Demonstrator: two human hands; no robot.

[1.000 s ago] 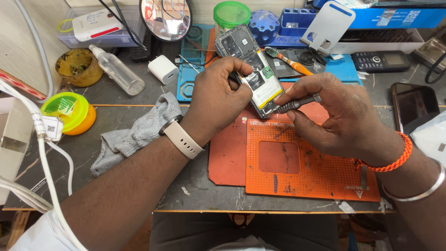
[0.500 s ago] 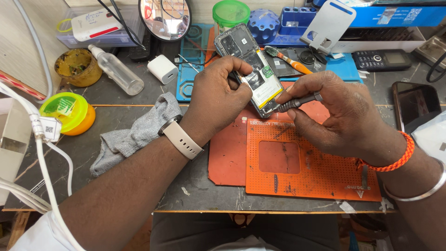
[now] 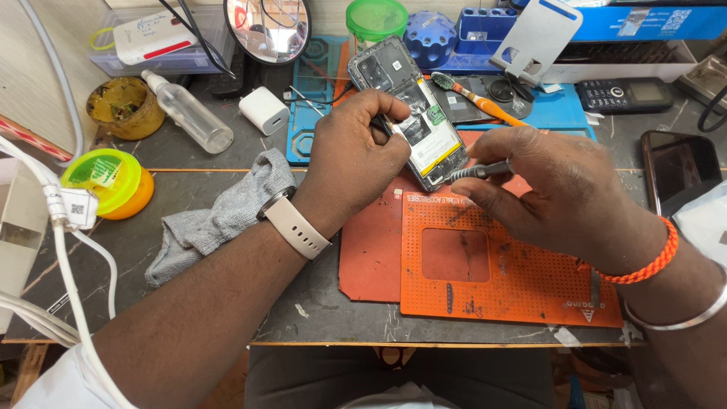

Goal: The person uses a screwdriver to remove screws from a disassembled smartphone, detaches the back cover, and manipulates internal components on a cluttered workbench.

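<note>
My left hand (image 3: pixel 356 155) grips an opened smartphone (image 3: pixel 413 113) with its back cover off, holding it tilted above the bench. The battery and circuit board show inside it. A pale smartwatch (image 3: pixel 291 220) sits on that wrist. My right hand (image 3: pixel 549 193) pinches a thin metal screwdriver (image 3: pixel 477 171), whose tip touches the lower edge of the phone. An orange braided band (image 3: pixel 644 261) and a metal bangle (image 3: pixel 685 318) circle the right wrist. Both hands hover over an orange perforated work mat (image 3: pixel 500 284).
A grey cloth (image 3: pixel 216 220) lies left of the mat. Behind it stand a clear spray bottle (image 3: pixel 189 113), a white charger cube (image 3: pixel 265 110), a round mirror (image 3: pixel 266 29) and a green-lidded jar (image 3: pixel 376 19). A yellow-green tub (image 3: pixel 106 182) sits far left, a dark phone (image 3: pixel 678 170) right, white cables (image 3: pixel 68 265) at left.
None of note: both hands keep their hold, with only a slight shift of the screwdriver tip at the phone's lower edge.
</note>
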